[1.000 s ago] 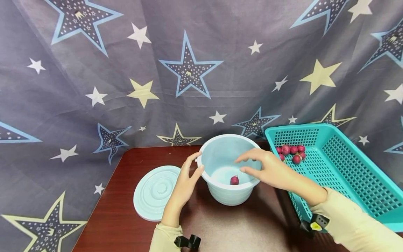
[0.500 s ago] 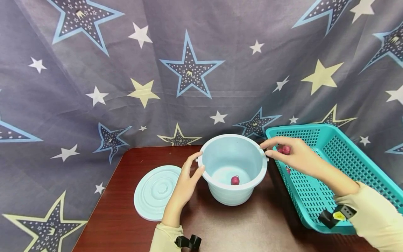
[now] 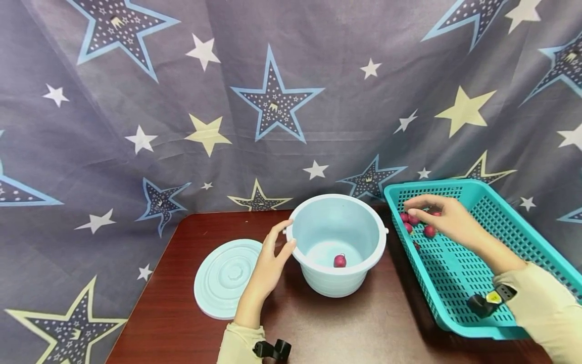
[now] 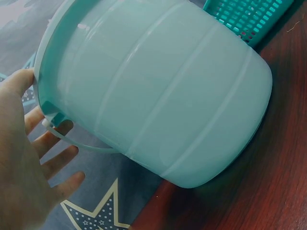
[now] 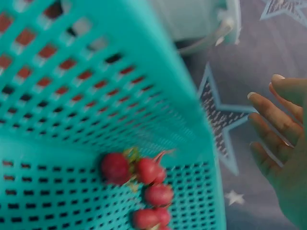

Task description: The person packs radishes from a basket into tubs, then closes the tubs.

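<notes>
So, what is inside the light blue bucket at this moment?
One small red radish lies on the floor of the bucket. The near wall hides the front part of the floor, so anything lying there cannot be seen.

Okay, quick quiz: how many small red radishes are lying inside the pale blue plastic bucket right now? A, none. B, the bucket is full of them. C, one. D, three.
C: the head view shows a single small red radish on the floor of the pale blue plastic bucket, while the other radishes lie in the teal slotted basket beside it.
</notes>
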A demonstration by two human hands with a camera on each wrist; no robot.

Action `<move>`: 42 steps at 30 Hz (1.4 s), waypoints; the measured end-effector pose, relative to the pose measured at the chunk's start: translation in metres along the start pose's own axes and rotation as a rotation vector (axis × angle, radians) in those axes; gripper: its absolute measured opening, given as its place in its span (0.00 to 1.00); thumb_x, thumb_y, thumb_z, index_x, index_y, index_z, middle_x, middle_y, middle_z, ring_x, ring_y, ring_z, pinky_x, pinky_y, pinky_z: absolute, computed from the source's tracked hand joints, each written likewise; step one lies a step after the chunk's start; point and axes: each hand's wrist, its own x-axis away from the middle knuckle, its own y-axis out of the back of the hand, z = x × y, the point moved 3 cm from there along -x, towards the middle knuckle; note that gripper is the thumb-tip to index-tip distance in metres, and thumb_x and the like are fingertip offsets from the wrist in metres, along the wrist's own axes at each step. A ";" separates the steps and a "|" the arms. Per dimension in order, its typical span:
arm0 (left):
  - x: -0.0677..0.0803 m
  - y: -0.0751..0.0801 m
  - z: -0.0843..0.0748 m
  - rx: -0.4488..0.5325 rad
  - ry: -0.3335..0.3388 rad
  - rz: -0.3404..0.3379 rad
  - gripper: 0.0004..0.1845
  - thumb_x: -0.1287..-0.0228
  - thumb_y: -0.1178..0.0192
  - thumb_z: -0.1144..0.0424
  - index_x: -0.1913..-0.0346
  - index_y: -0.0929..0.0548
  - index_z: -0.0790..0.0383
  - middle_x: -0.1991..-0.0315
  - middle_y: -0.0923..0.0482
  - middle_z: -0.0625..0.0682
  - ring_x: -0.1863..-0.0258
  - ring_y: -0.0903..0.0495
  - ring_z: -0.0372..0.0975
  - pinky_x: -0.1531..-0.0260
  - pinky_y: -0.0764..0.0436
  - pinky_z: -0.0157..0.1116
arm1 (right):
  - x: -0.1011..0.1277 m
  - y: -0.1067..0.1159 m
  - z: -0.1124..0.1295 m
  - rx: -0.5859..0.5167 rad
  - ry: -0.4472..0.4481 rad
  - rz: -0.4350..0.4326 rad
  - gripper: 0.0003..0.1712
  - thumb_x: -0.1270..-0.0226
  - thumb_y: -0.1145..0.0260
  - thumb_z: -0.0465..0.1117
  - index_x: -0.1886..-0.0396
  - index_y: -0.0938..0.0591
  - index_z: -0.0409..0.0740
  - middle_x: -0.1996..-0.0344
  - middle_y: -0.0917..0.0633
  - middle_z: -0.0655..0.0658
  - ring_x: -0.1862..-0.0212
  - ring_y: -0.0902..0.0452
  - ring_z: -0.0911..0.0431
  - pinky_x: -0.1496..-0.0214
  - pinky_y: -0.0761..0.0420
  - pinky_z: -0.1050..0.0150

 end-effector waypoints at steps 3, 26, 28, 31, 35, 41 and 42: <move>0.000 0.000 0.001 0.003 0.004 0.000 0.24 0.26 0.44 0.53 0.30 0.31 0.44 0.31 0.35 0.48 0.42 0.29 0.45 0.42 0.29 0.53 | 0.001 -0.004 -0.015 -0.001 -0.037 0.023 0.17 0.28 0.36 0.45 0.45 0.17 0.44 0.53 0.14 0.42 0.60 0.19 0.59 0.60 0.22 0.68; 0.000 -0.001 0.000 0.010 0.006 0.011 0.24 0.26 0.45 0.54 0.30 0.31 0.47 0.31 0.36 0.51 0.41 0.29 0.48 0.41 0.30 0.54 | 0.009 -0.029 -0.089 -0.014 -0.195 0.356 0.21 0.32 0.32 0.42 0.46 0.19 0.31 0.58 0.13 0.40 0.55 0.18 0.49 0.56 0.19 0.55; -0.001 -0.001 0.001 0.010 0.006 0.010 0.24 0.26 0.45 0.53 0.30 0.31 0.47 0.31 0.36 0.51 0.40 0.29 0.48 0.41 0.30 0.54 | 0.009 -0.031 -0.091 -0.016 -0.200 0.367 0.23 0.33 0.31 0.43 0.46 0.20 0.31 0.58 0.13 0.40 0.55 0.18 0.49 0.55 0.18 0.55; -0.001 -0.001 0.002 0.012 0.007 0.008 0.24 0.26 0.45 0.54 0.30 0.31 0.47 0.31 0.36 0.51 0.41 0.29 0.48 0.41 0.30 0.54 | 0.008 -0.035 -0.092 -0.018 -0.179 0.374 0.24 0.35 0.29 0.43 0.47 0.20 0.29 0.57 0.14 0.38 0.54 0.18 0.45 0.55 0.18 0.56; -0.001 -0.001 0.002 0.019 0.004 0.007 0.24 0.26 0.45 0.54 0.30 0.31 0.47 0.31 0.35 0.51 0.41 0.29 0.47 0.41 0.31 0.54 | 0.009 -0.039 -0.091 -0.016 -0.145 0.386 0.23 0.36 0.29 0.39 0.48 0.20 0.27 0.56 0.15 0.37 0.53 0.19 0.44 0.57 0.18 0.59; -0.001 -0.001 0.000 0.027 -0.003 0.006 0.24 0.26 0.45 0.55 0.30 0.31 0.49 0.31 0.35 0.52 0.40 0.29 0.47 0.40 0.31 0.53 | 0.011 -0.043 -0.089 0.048 -0.119 0.390 0.22 0.39 0.28 0.37 0.50 0.20 0.27 0.60 0.15 0.42 0.58 0.20 0.49 0.59 0.20 0.59; 0.000 -0.001 0.000 0.028 -0.004 0.007 0.24 0.26 0.45 0.55 0.30 0.31 0.49 0.31 0.35 0.52 0.40 0.29 0.47 0.40 0.31 0.53 | 0.012 -0.043 -0.089 0.054 -0.116 0.389 0.21 0.40 0.28 0.36 0.50 0.20 0.27 0.60 0.15 0.42 0.58 0.20 0.49 0.59 0.20 0.59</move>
